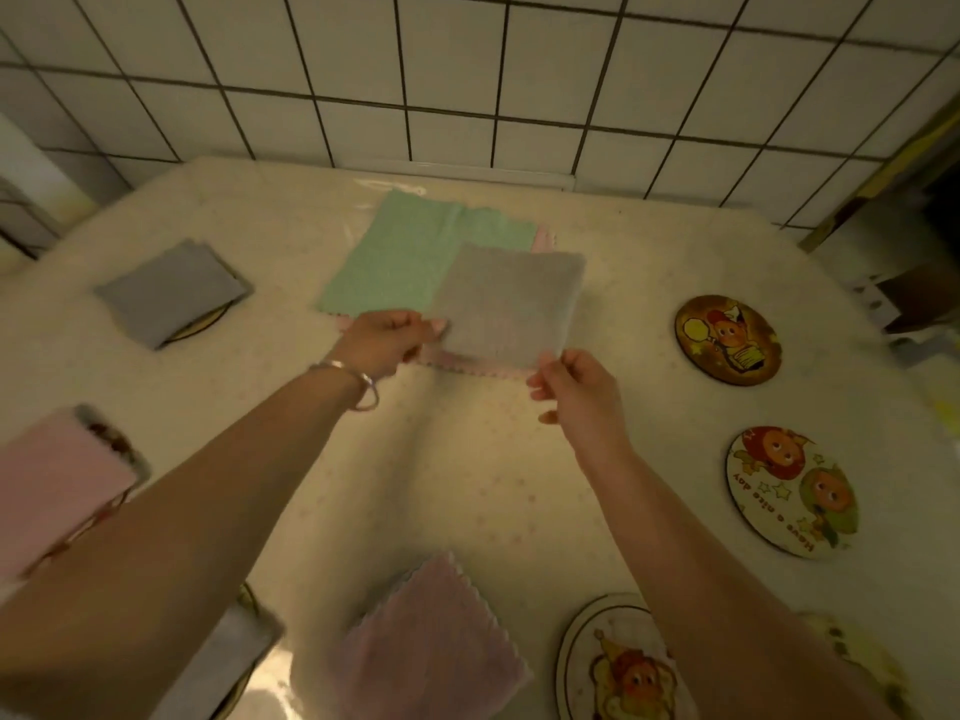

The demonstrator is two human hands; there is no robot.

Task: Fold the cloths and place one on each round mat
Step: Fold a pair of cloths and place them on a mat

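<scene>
I hold a folded grey cloth [506, 304] by its near edge, my left hand [387, 337] pinching its left corner and my right hand [574, 389] its right corner. It hangs over a green cloth [400, 252] and a pink cloth [467, 365] lying flat at the table's middle. Another folded grey cloth [166, 291] covers a round mat [200, 324] at the left. A folded pink cloth [52, 485] lies on a mat at the left edge. A pink cloth [426, 641] sits near me. Bare round mats lie at the right [727, 340], [792, 491] and at the bottom [618, 667].
The table [467, 485] has a pale cloth under clear plastic and stands against a white tiled wall [467, 80]. A pale folded cloth [218, 662] on a mat lies under my left forearm. Dark clutter [914, 298] sits at the right edge.
</scene>
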